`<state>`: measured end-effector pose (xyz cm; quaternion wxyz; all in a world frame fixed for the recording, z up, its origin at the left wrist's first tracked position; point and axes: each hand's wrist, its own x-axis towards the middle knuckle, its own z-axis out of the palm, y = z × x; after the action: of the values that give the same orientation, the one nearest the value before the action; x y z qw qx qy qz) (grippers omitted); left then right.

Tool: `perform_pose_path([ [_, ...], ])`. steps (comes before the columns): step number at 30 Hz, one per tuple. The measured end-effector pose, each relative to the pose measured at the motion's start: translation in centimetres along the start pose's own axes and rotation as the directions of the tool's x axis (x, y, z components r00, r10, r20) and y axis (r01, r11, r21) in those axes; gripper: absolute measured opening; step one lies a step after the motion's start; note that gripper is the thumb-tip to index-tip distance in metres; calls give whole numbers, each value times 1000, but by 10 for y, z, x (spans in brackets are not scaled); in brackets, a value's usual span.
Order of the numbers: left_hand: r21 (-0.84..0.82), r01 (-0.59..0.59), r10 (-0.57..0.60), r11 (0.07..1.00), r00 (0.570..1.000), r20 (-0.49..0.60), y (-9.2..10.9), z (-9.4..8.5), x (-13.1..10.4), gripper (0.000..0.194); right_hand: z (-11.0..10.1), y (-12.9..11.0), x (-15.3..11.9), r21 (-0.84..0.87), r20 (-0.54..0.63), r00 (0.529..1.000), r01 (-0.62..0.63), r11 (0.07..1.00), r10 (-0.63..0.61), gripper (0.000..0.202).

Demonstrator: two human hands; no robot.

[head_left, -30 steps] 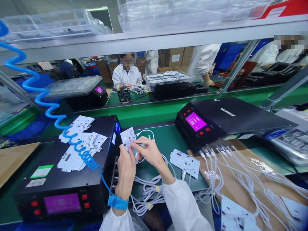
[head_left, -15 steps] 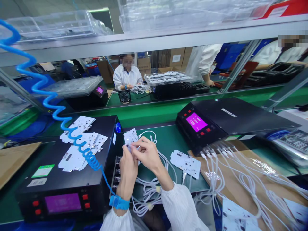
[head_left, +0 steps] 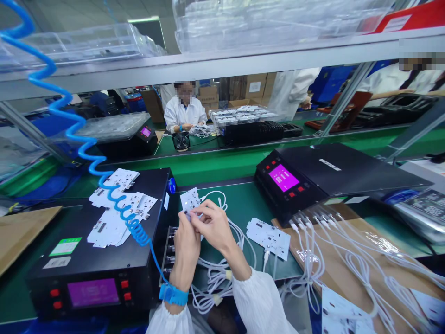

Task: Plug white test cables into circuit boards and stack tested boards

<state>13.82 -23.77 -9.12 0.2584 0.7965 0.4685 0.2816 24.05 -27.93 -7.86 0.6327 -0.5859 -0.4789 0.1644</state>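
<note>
A white circuit board (head_left: 190, 198) is held upright between my two hands, right of the left black box. My left hand (head_left: 186, 241), with a blue strap on its wrist, is closed on the board's lower edge. The fingers of my right hand (head_left: 212, 225) are pinched close to the left fingertips; whatever lies between them is too small to make out. A white cable (head_left: 216, 192) runs behind the board. Another white board (head_left: 269, 236), with a cable plugged into it, lies on the green mat (head_left: 243, 199) to the right.
Several boards (head_left: 111, 225) lie on the left black box (head_left: 79, 250), under a coiled blue cord (head_left: 92, 157). A second black box (head_left: 327, 169) stands right, with white cables (head_left: 313, 241) over cardboard. Overhead runs a shelf (head_left: 243, 60). A person (head_left: 186, 113) sits opposite.
The view has shifted slightly. My hands stay together at the board with little visible movement. In the background, a standing person's arm has moved.
</note>
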Motion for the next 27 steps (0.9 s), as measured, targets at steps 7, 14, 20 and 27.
perform_pose_path([
  [7, 15, 15, -15, 1000, 1000, 11, 3, -2, -1, 12, 0, 1, -1, 18, 4, 1000, -13, 1000, 13, 16],
  [14, 45, 13, -14, 999, 1000, 19, 5, -4, -1, 9, 2, -1, -2, 23, -6, 1000, -18, 1000, 18, 18],
  [20, 73, -22, 19, 997, 999, 35, 6, -3, -2, 7, 4, 0, -3, 7, -25, 1000, 10, 1000, -10, 18],
  [27, 112, -34, 26, 993, 997, 70, 6, -4, 1, 12, 3, 0, -1, 3, 6, 1000, 27, 1000, -27, 18],
])
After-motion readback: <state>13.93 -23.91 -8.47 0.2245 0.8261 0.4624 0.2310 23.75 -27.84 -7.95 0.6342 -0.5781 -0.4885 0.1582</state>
